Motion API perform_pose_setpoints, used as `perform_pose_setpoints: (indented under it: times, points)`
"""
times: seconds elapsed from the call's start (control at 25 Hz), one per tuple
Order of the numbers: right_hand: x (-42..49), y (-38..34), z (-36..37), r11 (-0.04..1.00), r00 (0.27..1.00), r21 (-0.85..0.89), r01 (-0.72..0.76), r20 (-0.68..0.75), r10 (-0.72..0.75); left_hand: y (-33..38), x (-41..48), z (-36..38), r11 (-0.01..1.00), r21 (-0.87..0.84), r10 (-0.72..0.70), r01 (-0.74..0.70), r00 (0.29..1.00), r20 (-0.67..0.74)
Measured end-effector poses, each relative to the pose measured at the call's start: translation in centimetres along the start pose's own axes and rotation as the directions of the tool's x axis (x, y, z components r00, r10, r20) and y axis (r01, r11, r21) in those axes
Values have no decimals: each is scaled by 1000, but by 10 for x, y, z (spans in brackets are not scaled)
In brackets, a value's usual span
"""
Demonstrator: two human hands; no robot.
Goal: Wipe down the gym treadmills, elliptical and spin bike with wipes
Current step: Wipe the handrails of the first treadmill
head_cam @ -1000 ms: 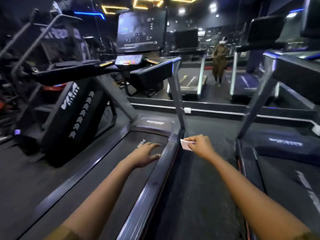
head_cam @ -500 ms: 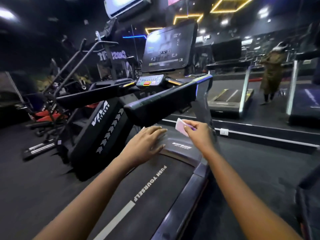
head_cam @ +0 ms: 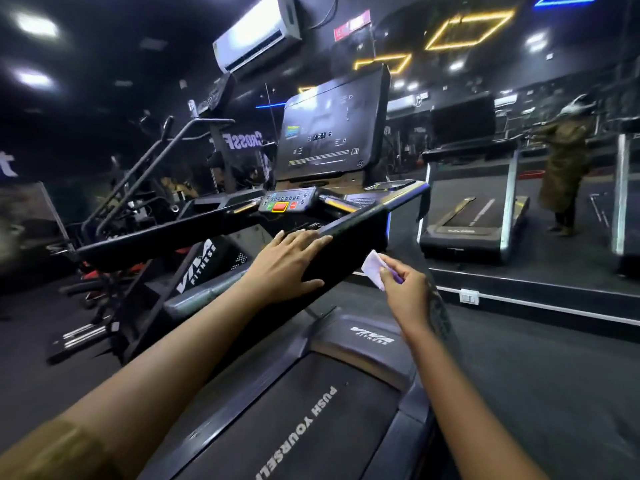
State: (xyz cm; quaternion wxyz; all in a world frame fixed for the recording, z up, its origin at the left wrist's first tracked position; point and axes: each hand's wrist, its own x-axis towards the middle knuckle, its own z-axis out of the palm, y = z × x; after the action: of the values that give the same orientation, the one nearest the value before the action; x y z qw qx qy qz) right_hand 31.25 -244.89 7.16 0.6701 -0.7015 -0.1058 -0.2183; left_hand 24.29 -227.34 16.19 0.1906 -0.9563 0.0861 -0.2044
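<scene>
- Head view: left hand was laid flat on the treadmill's R handrail, fingers straight & spread, nothing gripped.
- White wipe was pinched btw thumb & fingertips of right hand, just beside the rail's outer face; contact w/ the rail could not be told.
- Belt, marked "PUSH YOURSELF", was seen under both forearms, w/ motor cover ahead of it.
- Console screen & button panel were seen beyond the rail.
- A machine w/ slanted rails was placed at left.
- Second treadmill & a standing person were seen far right, well apart from the hands.
- AC unit was mounted overhead; wall socket was set low at right.
</scene>
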Motion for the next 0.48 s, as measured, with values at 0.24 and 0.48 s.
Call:
perform_pose_setpoints:
  times: [0.24, 0.48]
  points:
    - [97, 25, 18, 999, 986, 33, -39, -163, 44, -13, 54, 23, 995, 38, -94, 90, 988, 124]
    - [194, 32, 49, 936, 959, -213, 280, 9, -284, -9, 49, 41, 991, 83, -108, 102, 992, 70]
